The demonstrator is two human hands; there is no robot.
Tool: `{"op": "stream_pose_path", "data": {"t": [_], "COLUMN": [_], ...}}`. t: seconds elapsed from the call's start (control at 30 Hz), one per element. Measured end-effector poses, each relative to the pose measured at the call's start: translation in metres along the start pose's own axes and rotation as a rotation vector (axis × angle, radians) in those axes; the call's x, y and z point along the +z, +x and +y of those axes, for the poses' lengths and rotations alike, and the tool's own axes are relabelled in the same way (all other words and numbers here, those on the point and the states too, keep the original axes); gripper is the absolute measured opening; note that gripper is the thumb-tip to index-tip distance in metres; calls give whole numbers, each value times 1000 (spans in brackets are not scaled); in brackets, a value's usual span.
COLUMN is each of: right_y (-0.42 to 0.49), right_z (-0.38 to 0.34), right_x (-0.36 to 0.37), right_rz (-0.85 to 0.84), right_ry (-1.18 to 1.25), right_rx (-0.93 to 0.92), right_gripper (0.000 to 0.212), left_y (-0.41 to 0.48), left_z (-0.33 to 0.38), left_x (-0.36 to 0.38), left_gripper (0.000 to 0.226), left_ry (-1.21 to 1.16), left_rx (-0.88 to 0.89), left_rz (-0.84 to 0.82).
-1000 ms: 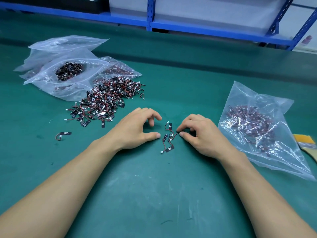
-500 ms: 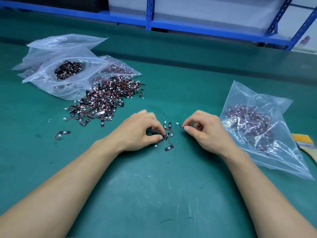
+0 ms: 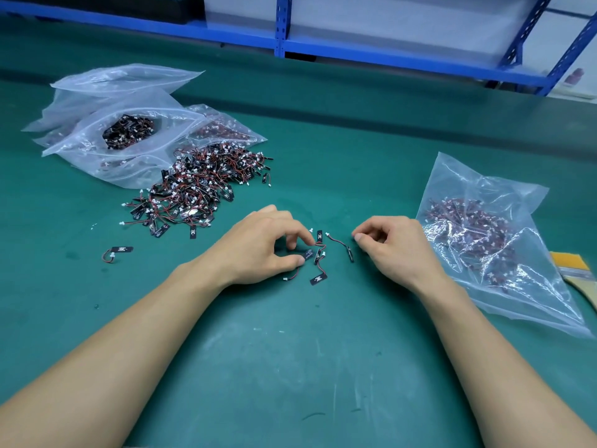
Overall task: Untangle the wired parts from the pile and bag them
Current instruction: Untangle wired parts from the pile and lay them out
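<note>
A big pile of wired parts (image 3: pixel 200 189), small black boards with red-black leads and white plugs, lies at the left on the green mat. My left hand (image 3: pixel 265 247) pinches a small tangled cluster of wired parts (image 3: pixel 318 260) between thumb and forefinger. One separated wired part (image 3: pixel 340 245) lies just right of the cluster. My right hand (image 3: pixel 394 250) rests beside it, fingers curled and fingertips together, a small gap from the part. A clear bag (image 3: pixel 484 240) holding many wired parts lies at the right.
Several clear zip bags (image 3: pixel 106 134), some with parts inside, sit behind the pile. One stray wired part (image 3: pixel 118 252) lies alone at the left. A yellow-handled brush (image 3: pixel 571 266) pokes out from under the right bag. Blue shelving (image 3: pixel 355 50) runs along the far edge.
My right hand pulled one wired part out of the cluster to the right and let it go. My left hand closed on the cluster and held it in place.
</note>
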State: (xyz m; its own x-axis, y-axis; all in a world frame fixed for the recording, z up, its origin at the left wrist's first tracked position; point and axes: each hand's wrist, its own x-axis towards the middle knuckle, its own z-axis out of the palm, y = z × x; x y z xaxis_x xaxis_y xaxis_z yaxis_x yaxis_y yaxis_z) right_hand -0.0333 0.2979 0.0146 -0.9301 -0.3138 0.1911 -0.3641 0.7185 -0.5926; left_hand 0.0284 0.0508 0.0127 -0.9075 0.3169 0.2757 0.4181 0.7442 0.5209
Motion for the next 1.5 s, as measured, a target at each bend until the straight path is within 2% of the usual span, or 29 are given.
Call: {"op": "stream_pose_path", "data": {"t": [0.13,0.33,0.47,0.53,0.63,0.77,0.87,1.07,1.27,1.5], "right_y": [-3,-9,-15,-16,-17,-15,-14,-13,-12,-13], "right_z": [-2,-13,-25,-28,-30,-25,-22,-17,-14,-13], "right_x": [-3,-5,-1,2,3,-1,-3,-6,-8,-7], "right_rz": [-35,-63,-176,-237,-286,-295,-315,-308,-304,-292], "right_ry": [47,48,65,47,-12,-26,-27,-37,-47,-29], "right_rx": [-72,-327,-456,-468,-477,-450,-437,-419,-383,-391], "right_gripper": [14,8,7,10,10,11,8,4,3,15], "left_y": [-1,-4,-5,-3,3,12,13,10,1,-6], "left_z": [-1,-14,-18,-14,-1,14,10,-1,-9,8], "left_x": [-2,-16,-23,-21,-13,2,5,-4,-14,-12], "left_gripper": [20,17,13,12,29,48,52,46,30,19], "left_ry": [-10,79,106,106,128,215,260,236,199,78], "left_rx": [-10,-86,-77,-32,24,72,55,-23,-74,80], "left_rz": [-17,-13,33,122,179,-40,-117,-78,-45,-113]}}
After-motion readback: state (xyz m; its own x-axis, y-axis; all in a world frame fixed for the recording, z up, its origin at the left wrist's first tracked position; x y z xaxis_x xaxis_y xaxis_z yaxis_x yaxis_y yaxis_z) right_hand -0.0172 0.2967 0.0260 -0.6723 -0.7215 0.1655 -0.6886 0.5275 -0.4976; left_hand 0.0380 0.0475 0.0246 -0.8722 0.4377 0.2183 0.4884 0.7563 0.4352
